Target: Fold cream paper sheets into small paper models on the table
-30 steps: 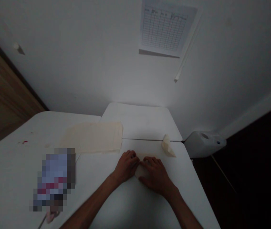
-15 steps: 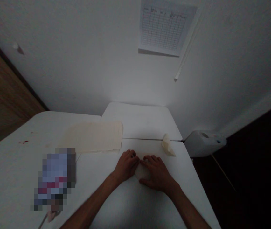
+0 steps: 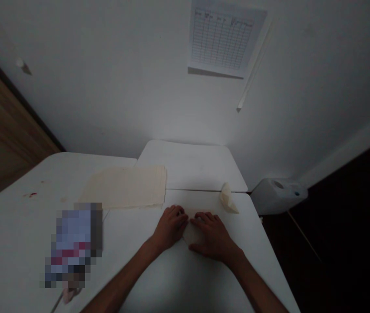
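Observation:
Both my hands rest on a small pale sheet of paper lying on the white table. My left hand presses on the sheet's left side with its fingers curled down. My right hand lies flat over the right side, fingers stretched toward the far edge. The fingertips of both hands meet near the paper's top edge. Most of the sheet is hidden under my hands.
A stack of cream paper sheets lies behind my left hand. A small folded paper shape sits at the right near the table's edge. A blurred-out item lies at the left. A white container stands off the table's right side.
Hardly anything differs; my hands keep their place on the sheet and shift only very slightly.

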Motion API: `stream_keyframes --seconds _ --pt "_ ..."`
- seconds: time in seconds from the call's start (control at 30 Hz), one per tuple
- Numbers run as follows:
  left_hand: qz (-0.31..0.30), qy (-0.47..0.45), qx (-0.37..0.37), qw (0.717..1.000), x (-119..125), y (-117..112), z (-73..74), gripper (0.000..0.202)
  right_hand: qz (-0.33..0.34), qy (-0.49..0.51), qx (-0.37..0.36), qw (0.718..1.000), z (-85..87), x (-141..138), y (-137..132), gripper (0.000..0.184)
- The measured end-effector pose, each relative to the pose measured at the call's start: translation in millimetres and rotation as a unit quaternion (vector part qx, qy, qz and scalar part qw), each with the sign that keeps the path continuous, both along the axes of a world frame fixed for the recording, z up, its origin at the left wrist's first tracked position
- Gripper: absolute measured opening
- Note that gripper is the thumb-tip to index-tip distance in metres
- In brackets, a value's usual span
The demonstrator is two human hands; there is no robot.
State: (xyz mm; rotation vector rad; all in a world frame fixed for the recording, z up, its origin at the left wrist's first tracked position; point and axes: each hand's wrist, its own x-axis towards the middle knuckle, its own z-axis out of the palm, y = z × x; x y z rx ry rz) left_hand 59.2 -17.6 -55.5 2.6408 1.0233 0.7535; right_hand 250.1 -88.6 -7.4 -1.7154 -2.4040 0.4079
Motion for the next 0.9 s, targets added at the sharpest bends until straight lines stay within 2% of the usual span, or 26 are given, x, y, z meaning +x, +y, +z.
stream_keyframes --seconds 0.1,0.2,0.3,0.53,0.73,0.9 --pt "-0.003 -0.013 0.027 1.000 -13 -13 0.5 0.022 -0.002 0.000 -0.006 1.000 0.7 0 0 0.074" --pt "-0.059 0.021 0.016 0.998 -27 -32 0.9 0.033 0.000 0.000 -0.002 1.000 -0.7 0 0 0.075" --pt "-0.092 0.060 -0.012 0.994 -32 -46 3.5 0.036 0.004 -0.003 0.002 1.000 -2.9 0 1 0.075" --pt "-0.130 0.091 -0.041 0.987 -30 -50 10.1 0.042 0.006 0.004 0.019 1.000 -7.3 2 -1 0.067" --pt "-0.125 0.096 -0.032 0.987 -30 -51 8.1 0.044 0.005 0.005 0.028 1.000 -9.0 1 0 0.069" --pt "-0.087 0.093 -0.009 0.992 -30 -55 1.6 0.041 0.003 0.012 0.017 1.000 -10.8 2 1 0.072"
